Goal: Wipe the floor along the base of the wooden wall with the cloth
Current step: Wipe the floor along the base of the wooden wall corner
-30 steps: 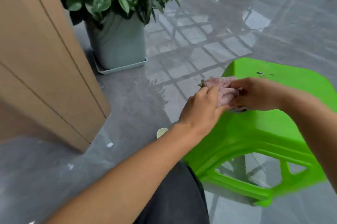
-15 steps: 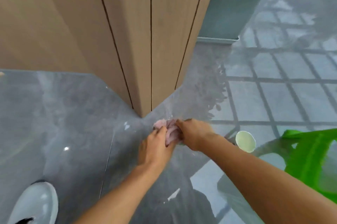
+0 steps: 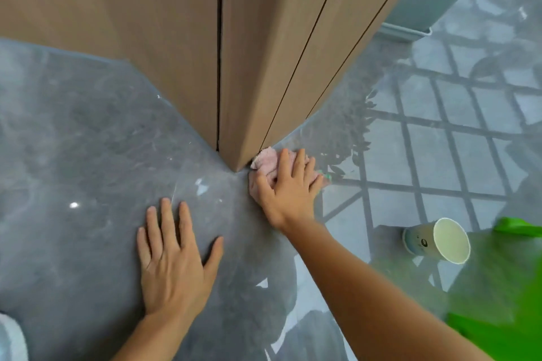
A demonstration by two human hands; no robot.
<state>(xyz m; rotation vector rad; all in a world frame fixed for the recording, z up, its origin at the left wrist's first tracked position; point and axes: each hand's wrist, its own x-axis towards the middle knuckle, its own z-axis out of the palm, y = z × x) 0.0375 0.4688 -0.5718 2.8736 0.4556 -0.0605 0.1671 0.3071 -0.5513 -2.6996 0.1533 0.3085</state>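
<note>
A crumpled pink cloth [image 3: 266,161] lies on the glossy grey floor [image 3: 88,140], right at the foot of the wooden wall's corner [image 3: 234,67]. My right hand [image 3: 289,190] presses flat on the cloth, fingers spread over it, just right of the corner. My left hand [image 3: 173,255] rests palm down on the bare floor, fingers apart, below and left of the corner, and holds nothing.
A paper cup [image 3: 437,240] lies on its side on the floor at the right. A bright green plastic stool [image 3: 504,302] fills the lower right. A grey plant pot tray [image 3: 407,32] stands behind the wall at the upper right. A white shoe [image 3: 11,337] shows at the lower left.
Both hands carried the cloth from over the green stool down to the wall's corner. My left hand has let go of it and now lies flat on the floor.
</note>
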